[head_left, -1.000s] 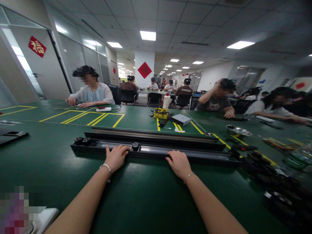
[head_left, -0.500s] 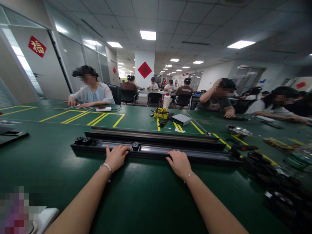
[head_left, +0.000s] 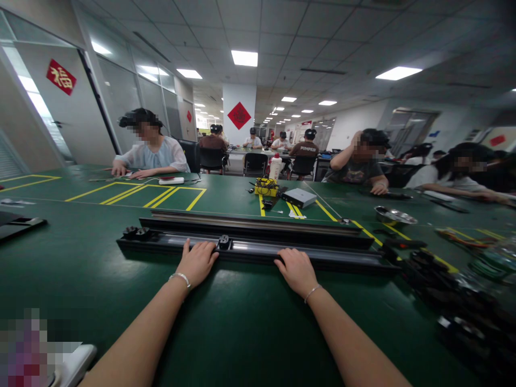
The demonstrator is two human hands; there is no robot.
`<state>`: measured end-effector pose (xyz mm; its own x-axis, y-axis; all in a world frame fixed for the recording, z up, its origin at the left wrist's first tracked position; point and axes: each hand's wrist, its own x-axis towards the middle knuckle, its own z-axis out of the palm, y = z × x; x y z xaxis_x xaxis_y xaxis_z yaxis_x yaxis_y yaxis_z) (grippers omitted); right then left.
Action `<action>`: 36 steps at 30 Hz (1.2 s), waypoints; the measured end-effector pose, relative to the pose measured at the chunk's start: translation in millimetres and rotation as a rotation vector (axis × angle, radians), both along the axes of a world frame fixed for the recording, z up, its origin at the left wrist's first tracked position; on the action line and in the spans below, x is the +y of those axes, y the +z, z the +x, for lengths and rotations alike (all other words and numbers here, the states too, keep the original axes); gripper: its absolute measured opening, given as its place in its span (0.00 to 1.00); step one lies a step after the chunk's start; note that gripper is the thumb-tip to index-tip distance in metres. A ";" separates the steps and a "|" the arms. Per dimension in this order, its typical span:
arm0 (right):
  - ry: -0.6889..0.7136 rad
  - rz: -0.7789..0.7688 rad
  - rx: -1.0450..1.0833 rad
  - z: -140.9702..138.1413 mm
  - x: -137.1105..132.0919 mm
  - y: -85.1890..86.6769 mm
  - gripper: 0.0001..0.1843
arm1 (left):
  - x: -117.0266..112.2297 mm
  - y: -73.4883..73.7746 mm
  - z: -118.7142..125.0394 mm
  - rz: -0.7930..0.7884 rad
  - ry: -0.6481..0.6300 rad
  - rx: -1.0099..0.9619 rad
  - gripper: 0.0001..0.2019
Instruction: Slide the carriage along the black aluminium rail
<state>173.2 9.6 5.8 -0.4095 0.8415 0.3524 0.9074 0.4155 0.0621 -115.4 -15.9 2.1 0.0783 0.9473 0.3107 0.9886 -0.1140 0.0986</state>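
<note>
A long black track [head_left: 258, 248] with a shiny inner channel lies crosswise on the green table. My left hand [head_left: 196, 263] has its fingers bent over the near edge, their tips beside a small black socket-like module [head_left: 224, 242] in the channel. Whether the fingertips touch that module, I cannot tell. Further right, my right hand [head_left: 297, 270] grips the same near edge, its fingertips partly hidden inside the channel. Two more black modules [head_left: 136, 232] sit together at the track's left end. Right behind lies a second long dark strip [head_left: 258, 223], parallel to the track.
To the right is a pile of black parts [head_left: 455, 295], with a metal bowl [head_left: 395, 215] behind. A grey box [head_left: 299, 198], a yellow container of cables [head_left: 266, 187] and a bottle [head_left: 276, 166] stand further back. Co-workers sit across the table [head_left: 100, 279].
My left hand has shifted slightly right along the track, and its wrist has turned a little. My right hand, the track and the modules look unmoved.
</note>
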 end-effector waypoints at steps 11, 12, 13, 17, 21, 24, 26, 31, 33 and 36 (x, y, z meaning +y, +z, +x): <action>-0.002 -0.007 0.008 -1.0 0.0 -1.1 0.14 | 2.4 -1.3 -1.1 0.005 0.024 0.019 0.14; -0.003 -0.008 0.008 -0.9 0.1 -1.0 0.14 | 2.3 -1.2 -0.8 0.005 0.027 0.019 0.14; -0.002 -0.008 0.008 -0.9 0.2 -0.9 0.14 | 2.1 -0.8 -0.5 0.001 0.030 0.019 0.14; -0.004 -0.008 0.011 -0.8 0.3 -0.9 0.14 | 1.3 1.7 0.7 -0.016 0.041 0.015 0.14; -0.008 -0.009 0.005 -0.8 0.3 -0.9 0.14 | 1.6 3.1 1.7 -0.033 0.043 0.005 0.14; -0.009 -0.009 -0.001 -0.7 0.4 -1.1 0.14 | 2.2 3.5 2.3 -0.043 0.047 0.016 0.14; -0.006 -0.007 0.003 -0.4 0.5 -1.6 0.14 | 2.5 3.4 2.6 -0.044 0.048 0.024 0.14; -0.004 0.006 0.019 0.2 0.8 -2.9 0.14 | 2.7 2.2 2.2 -0.037 0.039 0.031 0.14; -0.003 0.007 0.013 0.2 0.8 -2.8 0.13 | 2.5 1.9 2.2 -0.036 0.036 0.026 0.15; -0.006 0.001 0.005 0.0 0.7 -2.3 0.14 | 2.0 2.3 2.8 -0.041 0.039 0.016 0.14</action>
<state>173.2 10.2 3.5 -0.4031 0.8435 0.3550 0.9100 0.4105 0.0580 -112.7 -14.0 4.4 0.0457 0.9617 0.2702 0.9936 -0.0717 0.0871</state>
